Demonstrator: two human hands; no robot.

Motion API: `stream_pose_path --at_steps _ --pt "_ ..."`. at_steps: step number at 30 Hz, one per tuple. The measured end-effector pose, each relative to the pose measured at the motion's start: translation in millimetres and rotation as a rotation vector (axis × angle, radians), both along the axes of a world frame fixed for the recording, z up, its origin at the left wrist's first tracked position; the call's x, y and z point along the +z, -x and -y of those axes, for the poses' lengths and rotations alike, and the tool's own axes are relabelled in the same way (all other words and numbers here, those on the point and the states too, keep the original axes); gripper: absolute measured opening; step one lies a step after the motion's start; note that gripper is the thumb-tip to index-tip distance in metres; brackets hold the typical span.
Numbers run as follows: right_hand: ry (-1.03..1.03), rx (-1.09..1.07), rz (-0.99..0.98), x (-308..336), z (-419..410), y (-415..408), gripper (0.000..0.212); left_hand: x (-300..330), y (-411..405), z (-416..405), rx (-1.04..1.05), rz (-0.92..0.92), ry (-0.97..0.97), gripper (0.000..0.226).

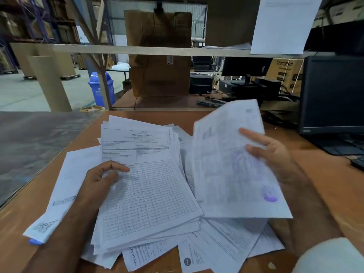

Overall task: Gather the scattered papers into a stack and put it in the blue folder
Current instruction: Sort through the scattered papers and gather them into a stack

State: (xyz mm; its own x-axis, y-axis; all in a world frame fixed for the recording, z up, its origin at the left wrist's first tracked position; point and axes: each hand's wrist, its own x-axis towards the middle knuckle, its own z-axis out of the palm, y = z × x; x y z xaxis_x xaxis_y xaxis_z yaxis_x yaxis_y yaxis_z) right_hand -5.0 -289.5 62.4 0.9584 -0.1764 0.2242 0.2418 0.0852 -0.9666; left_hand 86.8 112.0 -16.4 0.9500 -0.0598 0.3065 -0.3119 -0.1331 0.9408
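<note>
A loose pile of printed papers (149,186) covers the middle of the brown desk (25,223), topped by a sheet with a ruled table. My left hand (102,180) rests on the pile's left side, fingers curled with the tips on the top sheet. My right hand (273,154) holds a sheet with a purple stamp (232,164) tilted up above the right part of the pile, index finger straight along its edge. More sheets (220,251) lie fanned out underneath at the front. A blue corner (35,241) pokes out under the leftmost sheets; whether it is the folder I cannot tell.
A black monitor (332,95) and a keyboard (357,163) stand at the right. Behind the desk are a cardboard box (159,54), a shelf board (137,50) and other electronics. A grey surface (33,142) adjoins the desk on the left. A blue bin (101,89) stands on the floor.
</note>
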Motion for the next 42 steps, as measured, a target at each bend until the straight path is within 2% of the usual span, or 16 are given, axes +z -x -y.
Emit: stream_pose_path --at_steps 2,5,7,9,11,14,16,21,24,26,30,33,38,40,42 --pt "-0.263 0.012 0.148 -3.0 8.8 8.3 0.052 -2.5 -1.9 -1.0 0.012 -0.021 0.002 0.044" --pt "-0.364 0.149 0.237 -16.3 7.6 5.4 0.069 -3.9 -3.2 2.0 -0.006 -0.032 -0.01 0.047" --pt "-0.181 0.072 0.127 -24.9 4.5 -6.4 0.07 -4.3 -3.3 5.2 -0.015 -0.035 -0.012 0.046" --pt "0.251 -0.016 -0.046 -32.0 -4.6 -20.3 0.059 -3.6 -0.7 8.5 -0.034 -0.03 0.003 0.037" --pt "0.609 -0.008 -0.14 -42.4 -15.8 -28.8 0.049 0.0 2.6 11.8 -0.045 -0.013 0.006 0.033" --pt "0.741 0.016 -0.114 -47.9 -33.1 -30.3 0.051 4.1 5.2 15.8 -0.066 0.032 -0.017 0.041" --pt "0.791 -0.005 -0.085 -45.6 -42.7 -30.5 0.053 6.0 7.2 17.3 -0.079 0.049 -0.04 0.036" --pt "0.798 0.022 -0.038 -42.8 -58.5 -28.6 0.056 11.4 14.2 20.6 -0.077 0.046 -0.127 0.047" --pt "0.827 -0.005 -0.011 -43.0 -71.6 -29.5 0.052 17.4 21.5 25.1 -0.107 0.088 -0.161 0.073" --pt "0.818 -0.016 0.008 -46.4 -84.5 -30.2 0.048 20.9 26.2 28.7 -0.133 0.096 -0.138 0.082" --pt "0.883 -0.011 0.083 -55.1 -105.4 -29.7 0.052 21.1 30.2 34.4 -0.174 0.001 -0.098 0.056" --pt "0.827 -0.014 0.068 -53.9 -104.1 -30.6 0.063 16.3 29.6 32.3 -0.232 -0.028 -0.051 0.054" --pt "0.552 0.025 -0.047 -48.0 -85.2 -30.2 0.081 11.5 24.7 26.9 -0.252 -0.013 0.005 0.054" --pt "0.535 -0.015 -0.069 -47.4 -79.6 -31.0 0.083 10.5 23.5 26.0 -0.258 -0.02 0.047 0.053" --pt "0.624 -0.071 -0.075 -47.9 -74.7 -32.5 0.081 11.0 24.0 25.5 -0.252 -0.033 0.08 0.051"
